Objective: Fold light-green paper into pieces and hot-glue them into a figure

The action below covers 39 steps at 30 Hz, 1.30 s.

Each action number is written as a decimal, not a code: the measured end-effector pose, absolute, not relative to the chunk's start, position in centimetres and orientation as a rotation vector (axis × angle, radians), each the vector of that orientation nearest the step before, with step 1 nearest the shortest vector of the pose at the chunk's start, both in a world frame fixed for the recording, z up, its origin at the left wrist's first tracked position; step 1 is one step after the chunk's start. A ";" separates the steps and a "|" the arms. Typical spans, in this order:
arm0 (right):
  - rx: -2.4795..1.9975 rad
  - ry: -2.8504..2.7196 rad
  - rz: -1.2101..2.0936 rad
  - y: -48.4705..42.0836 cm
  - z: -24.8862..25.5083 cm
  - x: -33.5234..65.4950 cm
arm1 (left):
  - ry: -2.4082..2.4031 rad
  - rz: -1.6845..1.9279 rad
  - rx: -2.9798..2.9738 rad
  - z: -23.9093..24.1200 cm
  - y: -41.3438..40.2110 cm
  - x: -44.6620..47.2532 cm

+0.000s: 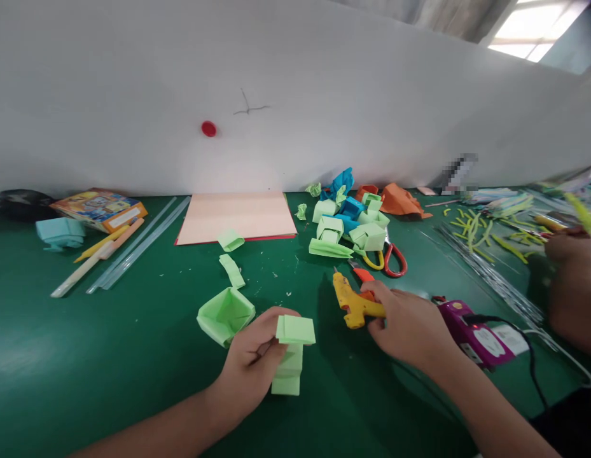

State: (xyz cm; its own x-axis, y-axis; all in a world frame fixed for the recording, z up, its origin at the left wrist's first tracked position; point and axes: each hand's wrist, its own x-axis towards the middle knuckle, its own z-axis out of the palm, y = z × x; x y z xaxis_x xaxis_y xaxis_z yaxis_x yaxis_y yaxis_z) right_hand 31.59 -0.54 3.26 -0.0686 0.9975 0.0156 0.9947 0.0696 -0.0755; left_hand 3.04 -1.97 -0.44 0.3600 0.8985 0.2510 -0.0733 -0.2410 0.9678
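My left hand (254, 356) pinches a folded light green paper piece (290, 362), which has a flat cap on top and a stem below it. Just behind that hand, an open green paper box (226, 315) sits on the table. My right hand (410, 321) is closed around the handle of a yellow hot glue gun (355, 302), whose nozzle points away from me. Beside the gun lies an orange-handled cutter-like tool (363, 275), partly hidden. Two small green paper pieces, a strip (232, 271) and a folded bit (231, 240), lie farther back.
Green and blue folded papers (347, 219) are heaped at the back, beside scissors (395, 261). A purple power box (476, 334) with a black cable sits right. Pink paper (238, 216) lies behind; glue sticks (137, 248) lie left. Another person's hand (574, 286) is far right.
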 end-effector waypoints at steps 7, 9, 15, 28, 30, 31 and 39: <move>-1.165 -1.580 1.310 1.9 3.0 30.9 | 0.827 1.091 1.353 0.0 -2.2 3.2; -0.858 -1.401 1.583 2.1 2.7 30.2 | 0.829 1.094 1.347 -0.1 -2.2 3.2; -0.487 -1.328 1.864 1.1 1.5 28.9 | 0.731 1.091 1.427 -0.2 -2.2 2.9; -0.556 -1.722 1.541 -1.1 3.0 28.9 | 0.767 1.232 1.745 -0.1 -1.6 3.1; -0.542 -1.862 1.396 -1.1 3.4 28.8 | 0.786 1.238 1.743 -0.3 -1.5 3.2; -0.534 -1.914 1.341 -1.0 3.6 28.7 | 0.794 1.235 1.741 -0.4 -1.5 3.2; -0.593 -2.029 1.221 -1.0 3.0 29.0 | 0.769 1.228 1.753 -0.3 -1.5 3.2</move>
State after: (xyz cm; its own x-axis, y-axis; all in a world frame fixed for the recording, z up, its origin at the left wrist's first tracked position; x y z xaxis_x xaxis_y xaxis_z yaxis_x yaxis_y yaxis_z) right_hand 28.96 -1.02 3.01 -0.6603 0.6788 0.3212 0.0338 0.4541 -0.8903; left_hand 3.25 -1.54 -0.34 0.3314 0.8409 0.4279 0.0173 -0.4589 0.8883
